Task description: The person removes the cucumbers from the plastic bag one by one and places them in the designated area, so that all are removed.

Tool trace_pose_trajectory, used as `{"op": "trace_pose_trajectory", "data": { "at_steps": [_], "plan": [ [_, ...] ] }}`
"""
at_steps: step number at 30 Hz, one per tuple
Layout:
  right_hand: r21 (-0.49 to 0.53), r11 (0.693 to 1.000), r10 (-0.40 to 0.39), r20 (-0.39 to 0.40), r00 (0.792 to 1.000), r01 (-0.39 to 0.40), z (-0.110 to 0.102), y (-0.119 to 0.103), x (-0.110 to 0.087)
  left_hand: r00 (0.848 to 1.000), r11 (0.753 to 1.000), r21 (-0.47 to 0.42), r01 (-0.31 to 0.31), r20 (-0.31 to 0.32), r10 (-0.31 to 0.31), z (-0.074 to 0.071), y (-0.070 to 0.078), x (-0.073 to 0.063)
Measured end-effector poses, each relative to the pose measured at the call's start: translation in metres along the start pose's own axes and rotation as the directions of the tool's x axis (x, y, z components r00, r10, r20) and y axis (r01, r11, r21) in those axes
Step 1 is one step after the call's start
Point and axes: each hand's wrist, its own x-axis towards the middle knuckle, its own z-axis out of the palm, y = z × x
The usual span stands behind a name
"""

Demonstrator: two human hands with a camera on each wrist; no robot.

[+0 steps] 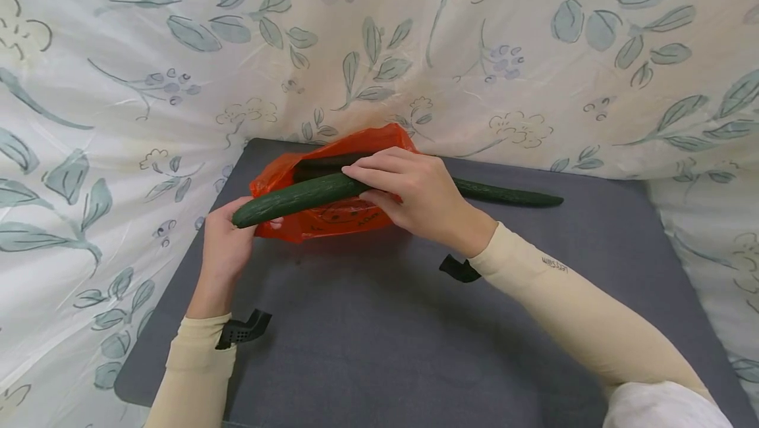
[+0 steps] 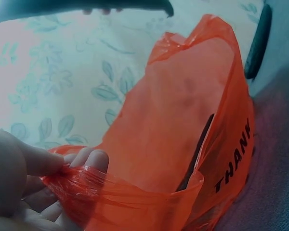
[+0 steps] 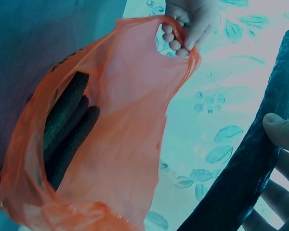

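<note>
A long dark green cucumber (image 1: 296,200) is gripped by my right hand (image 1: 415,194), thumb on one side and fingers on the other. It is held over the mouth of a red plastic bag (image 1: 356,217) with black print. At the bag's left side, my left hand (image 1: 228,243) pinches its handle (image 2: 82,180) between thumb and fingers, and the mouth gapes. Several cucumbers (image 3: 67,127) lie inside the bag, seen in the right wrist view. Another cucumber (image 1: 510,193) lies on the table to the right, partly hidden behind my right hand.
The dark grey table (image 1: 367,349) has rounded corners. A white curtain (image 1: 379,39) with leaf and flower prints hangs close behind it and along both sides. Black wrist mounts (image 1: 246,329) stick out from my sleeves.
</note>
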Motion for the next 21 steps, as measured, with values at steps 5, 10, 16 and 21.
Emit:
{"op": "trace_pose_trajectory", "data": {
  "at_steps": [5,10,16,21],
  "plan": [
    [-0.034,0.999,0.024,0.006,1.000,-0.024,-0.007,0.011,-0.009,0.999,0.999,-0.029,-0.024,0.022,0.025,0.001,-0.001,0.001],
    [-0.059,0.997,0.057,0.002,0.998,-0.057,-0.016,0.020,-0.020,0.999,0.998,-0.048,-0.033,0.023,0.034,0.001,-0.002,0.001],
    [-0.087,0.989,0.117,-0.006,0.993,-0.117,-0.029,0.028,-0.032,0.999,0.997,-0.069,-0.034,0.036,0.037,0.002,-0.002,0.002],
    [-0.112,0.981,0.163,0.001,0.987,-0.161,-0.037,0.035,-0.042,0.999,0.997,-0.071,-0.040,0.033,0.042,0.002,-0.003,0.002]
  ]
}}
